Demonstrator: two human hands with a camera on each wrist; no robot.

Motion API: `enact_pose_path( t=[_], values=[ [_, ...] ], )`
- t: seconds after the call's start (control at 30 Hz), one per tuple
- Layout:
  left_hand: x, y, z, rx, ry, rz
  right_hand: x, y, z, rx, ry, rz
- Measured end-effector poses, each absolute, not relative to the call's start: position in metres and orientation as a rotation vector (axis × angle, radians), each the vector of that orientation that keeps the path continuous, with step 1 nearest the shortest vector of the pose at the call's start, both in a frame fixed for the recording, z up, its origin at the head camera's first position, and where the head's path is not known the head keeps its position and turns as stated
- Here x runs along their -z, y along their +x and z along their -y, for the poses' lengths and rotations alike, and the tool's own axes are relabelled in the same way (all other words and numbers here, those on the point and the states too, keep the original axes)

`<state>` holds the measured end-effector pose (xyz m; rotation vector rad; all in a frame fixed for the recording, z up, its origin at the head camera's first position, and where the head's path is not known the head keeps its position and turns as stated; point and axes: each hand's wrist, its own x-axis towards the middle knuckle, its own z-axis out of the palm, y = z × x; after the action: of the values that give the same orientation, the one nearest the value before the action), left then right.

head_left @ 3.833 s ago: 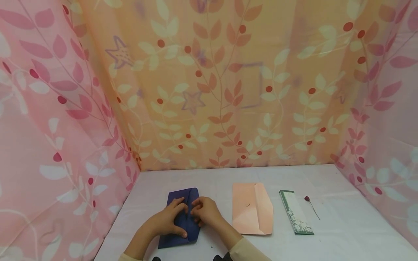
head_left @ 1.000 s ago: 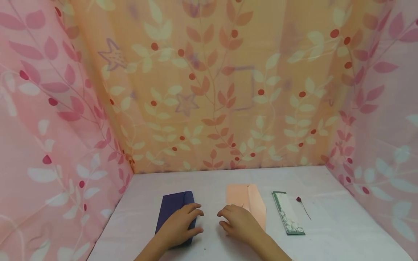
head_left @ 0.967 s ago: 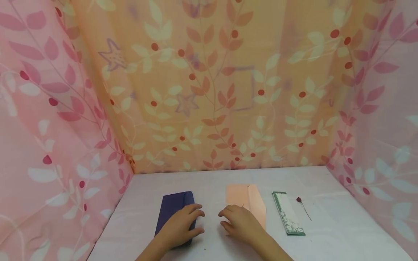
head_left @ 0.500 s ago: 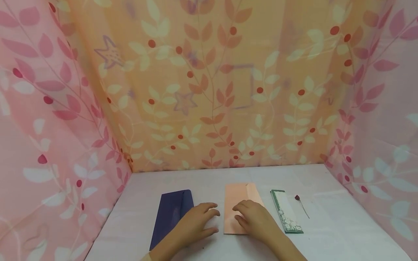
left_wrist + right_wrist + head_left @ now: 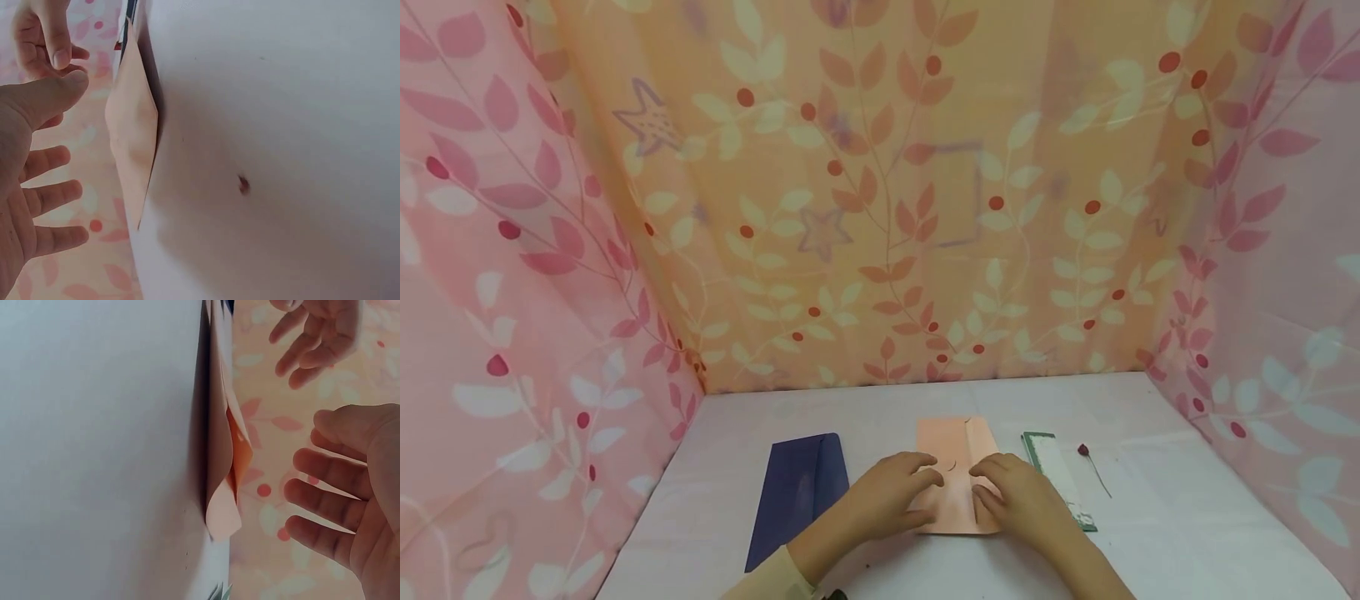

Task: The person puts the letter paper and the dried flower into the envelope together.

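A peach envelope (image 5: 950,500) lies on the white table with its flap side to the right. My left hand (image 5: 891,495) hovers over its left edge with parted fingers. Over the flap side is my right hand (image 5: 1017,498), its fingers loosely bent. In the left wrist view, a gap separates the left fingers from the envelope (image 5: 134,119). The right wrist view shows the right hand (image 5: 369,494) apart from the envelope (image 5: 219,440), whose mouth gapes a little. To the left lies a navy blue envelope (image 5: 790,487), partly hidden by the left forearm.
Right of the peach envelope is a green-bordered card with white flowers (image 5: 1052,467), partly covered by the right hand. A dried red rose on a thin stem (image 5: 1083,451) lies beyond it. Floral curtains (image 5: 880,250) enclose the back and sides of the table (image 5: 880,404).
Both hands were on the navy envelope at first. They have since left it and moved right, the left above the peach envelope's left edge, the right above its flap side.
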<state>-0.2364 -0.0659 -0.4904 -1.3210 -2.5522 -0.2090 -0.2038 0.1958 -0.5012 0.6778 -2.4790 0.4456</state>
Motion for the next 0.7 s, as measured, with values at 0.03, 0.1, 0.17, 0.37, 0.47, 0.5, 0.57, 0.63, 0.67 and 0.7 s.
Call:
enact_pose_path(
  t=[0.03, 0.1, 0.17, 0.37, 0.47, 0.5, 0.57, 0.63, 0.67, 0.7],
  values=[
    [0.491, -0.238, 0.062, 0.198, -1.323, 2.559, 0.502, -0.204, -0.198, -0.452, 0.658, 2.496],
    [0.491, -0.241, 0.056, 0.184, -1.329, 2.575, 0.504, -0.204, -0.203, -0.472, 0.628, 2.531],
    [0.491, -0.244, 0.051, 0.170, -1.328, 2.599, 0.505, -0.205, -0.207, -0.498, 0.605, 2.559],
    [0.495, -0.254, 0.038, 0.095, -1.325, 2.655, 0.513, -0.208, -0.215, -0.548, 0.565, 2.593],
    [0.496, -0.261, 0.032, 0.075, -1.325, 2.684, 0.518, -0.211, -0.219, -0.560, 0.568, 2.584],
    [0.496, -0.262, 0.030, 0.071, -1.325, 2.695, 0.519, -0.212, -0.221, -0.565, 0.570, 2.582],
    [0.495, -0.265, 0.027, 0.058, -1.324, 2.720, 0.522, -0.213, -0.223, -0.582, 0.575, 2.587],
    [0.496, -0.269, 0.024, 0.038, -1.327, 2.733, 0.525, -0.214, -0.226, -0.610, 0.560, 2.615],
    [0.496, -0.271, 0.022, 0.028, -1.330, 2.740, 0.526, -0.215, -0.227, -0.627, 0.548, 2.636],
    [0.497, -0.273, 0.021, 0.018, -1.332, 2.746, 0.527, -0.215, -0.228, -0.644, 0.531, 2.659]
  ],
)
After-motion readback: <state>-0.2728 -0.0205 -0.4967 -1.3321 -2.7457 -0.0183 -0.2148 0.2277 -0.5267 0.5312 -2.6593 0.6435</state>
